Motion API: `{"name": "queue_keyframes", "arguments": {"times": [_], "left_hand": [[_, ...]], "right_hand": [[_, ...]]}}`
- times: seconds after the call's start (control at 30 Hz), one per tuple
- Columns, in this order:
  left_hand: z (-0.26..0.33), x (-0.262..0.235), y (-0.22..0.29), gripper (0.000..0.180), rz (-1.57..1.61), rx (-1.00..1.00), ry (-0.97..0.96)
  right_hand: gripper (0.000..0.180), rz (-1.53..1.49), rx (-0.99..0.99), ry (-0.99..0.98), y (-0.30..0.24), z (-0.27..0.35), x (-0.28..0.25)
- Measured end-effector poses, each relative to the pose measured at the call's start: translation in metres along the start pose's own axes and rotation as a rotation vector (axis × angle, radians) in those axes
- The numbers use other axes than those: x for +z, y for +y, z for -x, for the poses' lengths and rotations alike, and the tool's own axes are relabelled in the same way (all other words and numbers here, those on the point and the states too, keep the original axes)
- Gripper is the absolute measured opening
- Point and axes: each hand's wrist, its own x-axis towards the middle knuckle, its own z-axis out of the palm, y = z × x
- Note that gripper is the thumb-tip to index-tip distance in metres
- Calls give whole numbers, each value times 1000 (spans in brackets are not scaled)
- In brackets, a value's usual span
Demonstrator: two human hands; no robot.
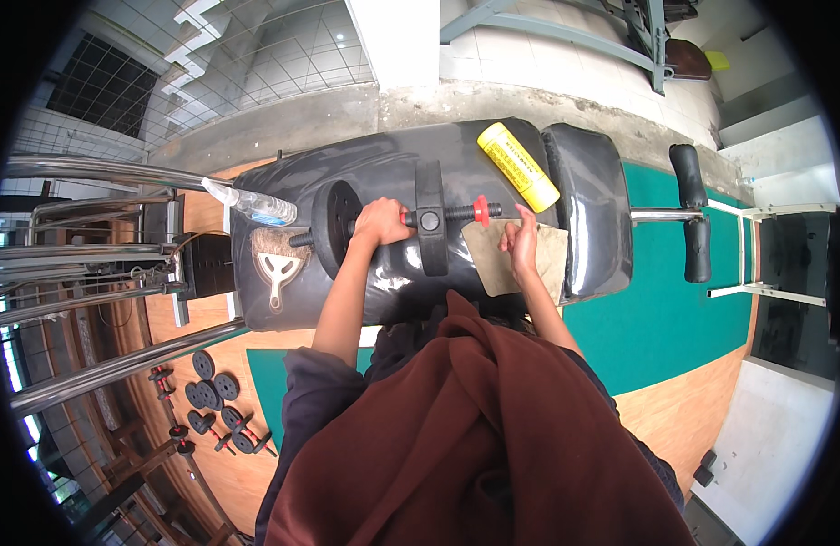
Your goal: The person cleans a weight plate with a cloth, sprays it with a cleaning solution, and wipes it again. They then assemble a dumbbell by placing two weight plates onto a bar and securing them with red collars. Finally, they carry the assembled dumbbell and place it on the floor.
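Black padded bench (384, 164) as landmark, lying across the middle of the view. Dumbbell (420, 218) lying flat across bench top, bar running left to right, one black plate (333, 223) at left end, another black plate (430, 227) mid-bar, red collar (480, 210) toward right end. Left hand (381, 221) wrapped tight around bar between the two plates, fingers curled closed. Right hand (520, 238) on tan cloth (511, 259) spread on bench just right of mid plate, fingertips pinching cloth near bar end. Yellow tube (517, 166) lying at bench far edge, beyond cloth. Clear water bottle (252, 203) at bench left end, brush (279, 264) below it on same end. Loose small weight plates (215, 400) on floor, left of bench, well apart
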Motion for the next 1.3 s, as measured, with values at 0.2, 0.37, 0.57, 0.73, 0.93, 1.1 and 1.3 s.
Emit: {"name": "queue_keyframes", "arguments": {"times": [0.2, 0.37, 0.57, 0.73, 0.93, 1.1, 1.3], "left_hand": [[1, 0, 1, 27, 27, 2, 24], [2, -1, 1, 31, 35, 11, 18], [1, 2, -1, 26, 37, 18, 42], [1, 5, -3, 26, 52, 35, 71], [-1, 4, -3, 27, 30, 31, 48], [1, 2, -1, 27, 35, 24, 49], [-1, 0, 0, 27, 11, 15, 11]], "right_hand": [[47, -260, -120, 171, 3, -2, 6], [51, -147, 56, -82, 7, 1, -3], [50, -260, -119, 55, 22, -4, 8], [49, -914, -107, -923, 28, -7, 10], [42, -333, -53, -155, 18, 0, 13], [43, -797, 100, -862, 2, 3, 12], [44, -251, -62, -65, 12, 9, 24]]}}
